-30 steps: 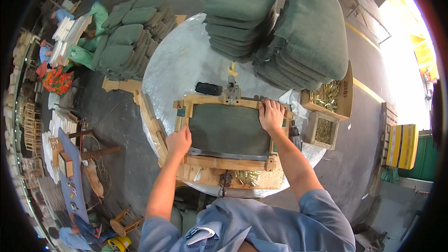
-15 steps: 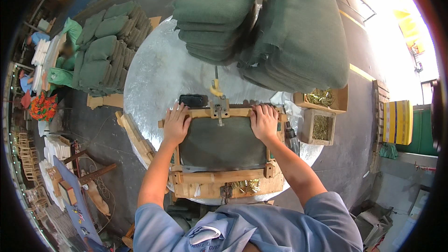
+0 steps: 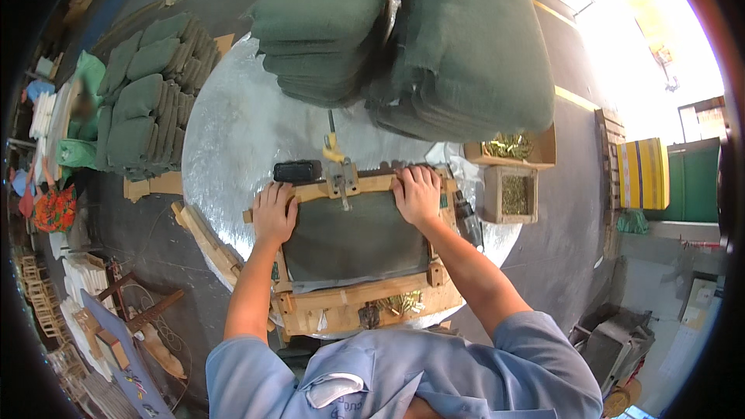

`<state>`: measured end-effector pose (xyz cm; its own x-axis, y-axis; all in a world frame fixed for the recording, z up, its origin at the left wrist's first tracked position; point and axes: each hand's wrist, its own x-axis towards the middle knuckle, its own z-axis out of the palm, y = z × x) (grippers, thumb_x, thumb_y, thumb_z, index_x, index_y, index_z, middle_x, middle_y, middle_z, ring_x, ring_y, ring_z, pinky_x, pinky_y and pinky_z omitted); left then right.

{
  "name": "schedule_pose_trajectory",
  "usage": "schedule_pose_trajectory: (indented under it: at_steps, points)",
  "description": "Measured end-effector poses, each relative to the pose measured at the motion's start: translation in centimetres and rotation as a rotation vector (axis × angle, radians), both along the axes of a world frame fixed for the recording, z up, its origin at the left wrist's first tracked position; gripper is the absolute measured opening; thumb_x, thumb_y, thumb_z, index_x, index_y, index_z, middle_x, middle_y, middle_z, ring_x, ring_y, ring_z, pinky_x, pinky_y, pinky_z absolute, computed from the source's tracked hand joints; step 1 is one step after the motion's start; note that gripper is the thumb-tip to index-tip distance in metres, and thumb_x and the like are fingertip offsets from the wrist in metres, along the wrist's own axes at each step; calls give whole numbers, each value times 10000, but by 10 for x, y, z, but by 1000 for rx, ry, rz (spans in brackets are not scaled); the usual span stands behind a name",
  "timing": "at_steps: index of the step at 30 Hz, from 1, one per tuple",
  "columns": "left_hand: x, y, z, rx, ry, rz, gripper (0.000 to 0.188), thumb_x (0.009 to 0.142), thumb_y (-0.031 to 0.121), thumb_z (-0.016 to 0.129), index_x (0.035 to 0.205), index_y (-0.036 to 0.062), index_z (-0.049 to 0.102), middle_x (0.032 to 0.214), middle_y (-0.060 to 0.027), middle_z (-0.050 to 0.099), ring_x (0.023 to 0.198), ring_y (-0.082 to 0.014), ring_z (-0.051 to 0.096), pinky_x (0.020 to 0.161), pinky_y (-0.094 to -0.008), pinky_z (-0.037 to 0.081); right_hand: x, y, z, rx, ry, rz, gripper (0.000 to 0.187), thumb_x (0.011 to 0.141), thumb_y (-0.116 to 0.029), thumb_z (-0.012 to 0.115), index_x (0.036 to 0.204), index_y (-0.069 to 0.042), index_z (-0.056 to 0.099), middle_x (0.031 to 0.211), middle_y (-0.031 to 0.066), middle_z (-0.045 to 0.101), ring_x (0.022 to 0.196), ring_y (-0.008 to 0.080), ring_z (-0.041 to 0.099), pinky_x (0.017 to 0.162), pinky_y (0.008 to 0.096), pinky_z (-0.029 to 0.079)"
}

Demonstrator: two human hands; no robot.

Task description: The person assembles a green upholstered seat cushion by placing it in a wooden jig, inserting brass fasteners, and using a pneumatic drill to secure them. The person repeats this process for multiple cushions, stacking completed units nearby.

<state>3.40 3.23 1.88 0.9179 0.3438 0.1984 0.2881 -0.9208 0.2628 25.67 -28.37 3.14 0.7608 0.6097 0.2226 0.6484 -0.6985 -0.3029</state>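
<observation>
My left hand (image 3: 275, 213) lies over the left end of a wooden bar (image 3: 310, 192), fingers bent across it and thumb on the near side. In the same way, my right hand (image 3: 417, 194) holds the bar near its right end. The bar is the far side of a wooden frame, which surrounds a dark green fabric panel (image 3: 357, 240). Between my hands, a metal toggle clamp (image 3: 341, 180) with a yellow handle (image 3: 334, 147) sits at the middle of the bar. A second wooden bar (image 3: 361, 293) runs along the panel's near edge. My fingertips are partly hidden.
Two tall stacks of green padded pieces (image 3: 322, 8) stand on the film-covered round table (image 3: 225, 124). A black case (image 3: 297, 171) lies behind the bar. Boxes of brass-coloured fasteners (image 3: 514, 194) stand right, beside a dark tool (image 3: 468, 221). Wooden strips (image 3: 209, 244) lie left.
The whole view has shifted, so the scene sits further left. Both hands remain on the far bar, and the clamp and panel look the same.
</observation>
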Motion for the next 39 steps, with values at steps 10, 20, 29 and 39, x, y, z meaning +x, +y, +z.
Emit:
schedule_pose_trajectory:
  at_steps: [10, 20, 29, 39]
  points:
    - [-3, -3, 2, -40, 33, 12, 445, 1038, 398, 613, 1408, 153, 653, 1434, -84, 651, 1386, -321, 561, 1123, -501, 426, -159, -54, 8, 210, 99, -217, 624, 998, -205, 705, 1570, -68, 496, 1639, 234, 476, 1545, 476, 412, 1279, 589, 310]
    - [-24, 5, -11, -78, -98, -19, 597, 1059, 434, 588, 1512, 46, 581, 1578, -172, 574, 1514, -365, 470, 1263, -578, 323, -482, -111, 3, 322, 589, -615, 515, 937, -178, 773, 1398, -29, 597, 1388, 214, 635, 1261, 409, 618, 1075, 476, 505]
    - [-79, -44, 5, -81, 17, -53, 908, 1073, 630, 517, 1665, -40, 358, 1764, -287, 271, 1655, -438, 205, 1345, -581, 155, -489, -110, -33, 241, 839, -841, 599, 949, -360, 798, 1404, -9, 626, 1173, 172, 779, 1059, 252, 747, 933, 380, 586]
    - [-74, -50, 4, -35, -20, -45, 857, 1091, 612, 489, 1645, -37, 407, 1752, -280, 300, 1645, -439, 234, 1332, -597, 182, -496, -131, -47, 538, 1039, -960, 460, 1018, -401, 751, 1265, -19, 675, 1026, 125, 802, 886, 194, 749, 802, 368, 591]
